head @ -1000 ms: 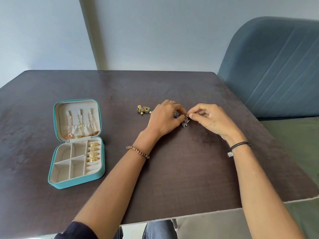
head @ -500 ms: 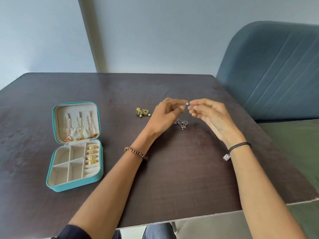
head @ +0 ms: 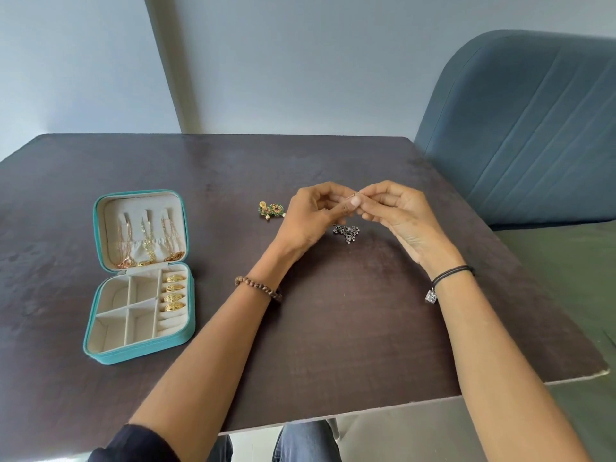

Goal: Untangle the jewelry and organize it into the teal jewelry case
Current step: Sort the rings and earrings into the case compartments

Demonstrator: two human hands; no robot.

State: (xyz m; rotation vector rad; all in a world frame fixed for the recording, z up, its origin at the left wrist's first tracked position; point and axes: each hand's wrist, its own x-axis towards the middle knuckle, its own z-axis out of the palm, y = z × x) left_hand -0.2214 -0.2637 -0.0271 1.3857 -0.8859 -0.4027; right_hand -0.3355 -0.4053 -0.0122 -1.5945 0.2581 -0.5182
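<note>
Near edge: the table's (head: 333,345) front edge crosses under both forearms; its pale, rounded corner lies at 4 o'clock.
Case: the teal jewelry case (head: 140,351) lies open at 8 o'clock of the hands, well in from the front edge, with its lid tipped back toward 12.
Tray: four gold rings (head: 175,292) sit in the right-hand roll. The square compartments are on the left.
Lid: chains (head: 148,241) hang from its hooks.
Room: a broad strip of dark tabletop separates the case from the left forearm. Another lies between the two forearms.
Left hand: the left hand (head: 310,221) is raised, thumb and forefinger pinching a small metal piece (head: 354,196), the other fingers curled.
Right hand: the right hand (head: 400,215) pinches the same piece from 3 o'clock. The piece is too small to identify.
Below the hands: a dark silver cluster (head: 347,232) lies on the table, apart from the fingers.
Beside: green-and-gold earrings (head: 271,210) lie at 9 o'clock, just beside the left hand.
Far: a blue chair (head: 526,128) stands against the table's right edge at 2 o'clock.
</note>
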